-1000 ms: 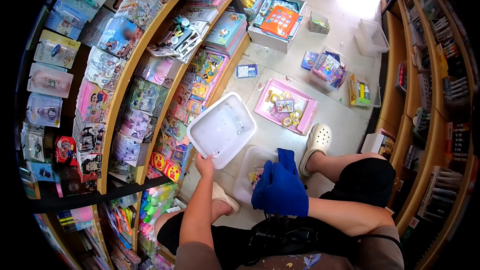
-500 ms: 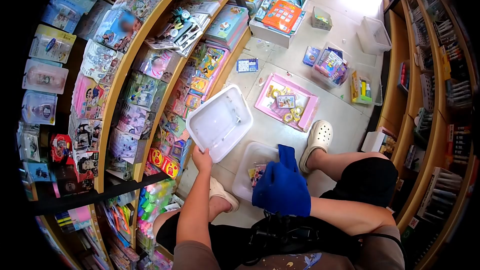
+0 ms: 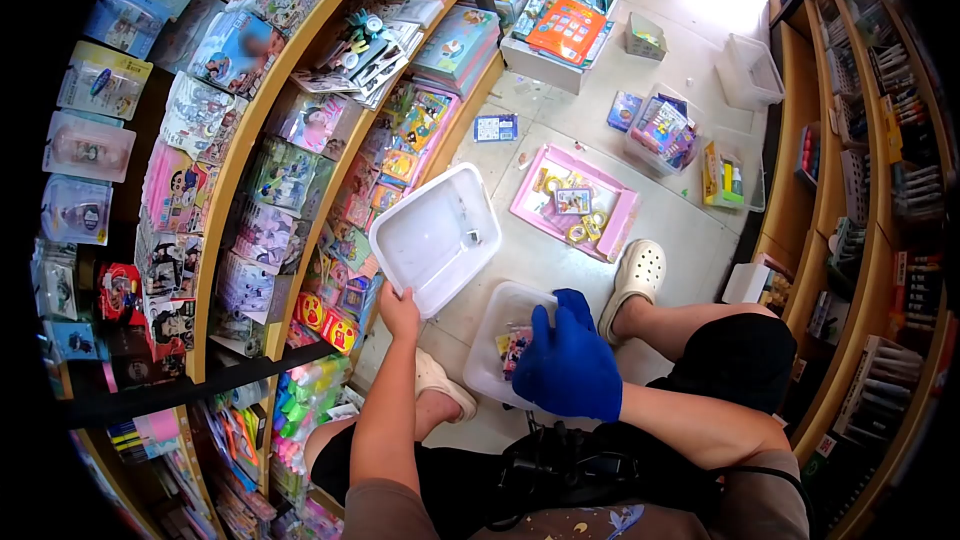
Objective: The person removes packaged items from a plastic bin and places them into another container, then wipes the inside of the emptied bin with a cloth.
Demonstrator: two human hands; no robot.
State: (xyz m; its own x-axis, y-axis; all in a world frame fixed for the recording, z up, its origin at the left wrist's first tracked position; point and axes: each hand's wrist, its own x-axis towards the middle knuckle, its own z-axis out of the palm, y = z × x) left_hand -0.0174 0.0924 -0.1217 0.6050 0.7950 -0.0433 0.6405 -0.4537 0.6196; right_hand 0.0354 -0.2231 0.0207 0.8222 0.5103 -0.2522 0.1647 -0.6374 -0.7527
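Holding the gloved right hand (image 3: pixel 568 365) over the clear tub (image 3: pixel 489 340); cannot tell if gripping anything. Beyond, at left, pinching the tilted white bin (image 3: pixel 425 245) by its near rim with the left hand (image 3: pixel 399 314); probably light, stiff, slick, best grasped there.

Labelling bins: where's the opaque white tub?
Head view, left of centre: the white tub is held by the left hand, left of the pink tray.

White bin (image 3: pixel 420 245) now slightly farther from clear tub (image 3: pixel 482 340); blue-gloved right hand (image 3: pixel 570 365) uncurls, more packets (image 3: pixel 515 350) showing inside tub.
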